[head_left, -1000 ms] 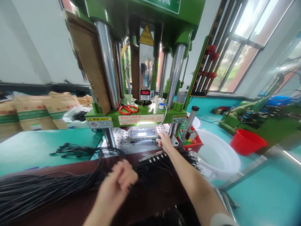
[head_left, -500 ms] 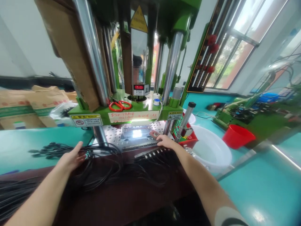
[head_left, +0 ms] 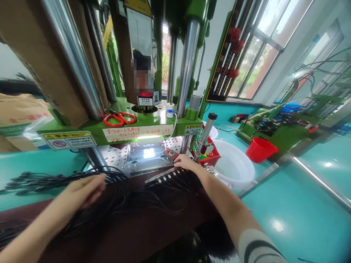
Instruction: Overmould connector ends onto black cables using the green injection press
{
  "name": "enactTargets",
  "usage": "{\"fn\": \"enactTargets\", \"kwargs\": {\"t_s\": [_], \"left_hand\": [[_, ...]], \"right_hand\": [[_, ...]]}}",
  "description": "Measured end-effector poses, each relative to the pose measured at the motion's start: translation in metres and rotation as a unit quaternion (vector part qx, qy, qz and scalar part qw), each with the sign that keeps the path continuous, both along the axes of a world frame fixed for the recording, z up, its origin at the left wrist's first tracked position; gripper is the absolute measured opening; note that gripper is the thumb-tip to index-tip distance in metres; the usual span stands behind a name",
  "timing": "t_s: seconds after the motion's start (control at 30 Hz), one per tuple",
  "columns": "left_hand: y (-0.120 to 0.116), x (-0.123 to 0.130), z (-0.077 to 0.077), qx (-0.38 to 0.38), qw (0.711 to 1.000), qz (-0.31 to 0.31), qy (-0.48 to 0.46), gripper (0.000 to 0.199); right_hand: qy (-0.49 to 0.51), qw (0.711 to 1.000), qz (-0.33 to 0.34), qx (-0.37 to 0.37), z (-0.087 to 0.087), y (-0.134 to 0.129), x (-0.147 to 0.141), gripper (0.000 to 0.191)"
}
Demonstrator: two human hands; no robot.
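Cables [head_left: 41,180] cross far edge of counter [head_left: 142,233], nr our L hand [head_left: 89,188]; our R hand [head_left: 185,162] touches brown block [head_left: 170,153]; can't tell either grip.

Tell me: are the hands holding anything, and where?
The right hand is at the right end of the brown block, grip unclear. For the left hand, it cannot be told.

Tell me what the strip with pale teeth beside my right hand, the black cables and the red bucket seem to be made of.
Strip: probably metal, satin, judging by its grey sheen. Black cables: likely rubber or plastic sheathing, low-sheen; they bend in smooth loops. Red bucket: probably plastic, smooth, with even, saturated colour.
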State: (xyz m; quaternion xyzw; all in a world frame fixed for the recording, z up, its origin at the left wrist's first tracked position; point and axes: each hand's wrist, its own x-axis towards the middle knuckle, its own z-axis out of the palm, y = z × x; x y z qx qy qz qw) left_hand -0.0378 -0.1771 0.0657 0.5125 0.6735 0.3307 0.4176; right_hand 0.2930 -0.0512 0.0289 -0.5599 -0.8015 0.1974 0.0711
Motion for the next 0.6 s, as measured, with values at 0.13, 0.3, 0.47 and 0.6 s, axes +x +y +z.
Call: {"fn": "enactTargets", "kwargs": {"t_s": [0.13, 0.3, 0.47, 0.6], "left_hand": [[-0.033, 0.082, -0.010, 0.141, 0.963, -0.217, 0.074, 0.027], [-0.057, 0.165, -0.032, 0.253, 0.901, -0.271, 0.224, 0.032], [-0.064, 0.192, -0.042, 0.248, 0.900, -0.268, 0.238, 0.034], [-0.062, 0.197, -0.049, 0.210, 0.928, -0.260, 0.166, 0.035]], "right_hand": [[-0.053, 0.998, -0.003, 0.038, 0.003, -0.013, 0.011, 0.028], [-0.138, 0.988, 0.047, 0.046, 0.014, -0.031, 0.015, 0.027], [-0.197, 0.975, 0.102, 0.014, 0.034, -0.033, 0.011, 0.028], [-0.212, 0.973, 0.091, 0.001, 0.057, -0.028, 0.007, 0.022]]}}
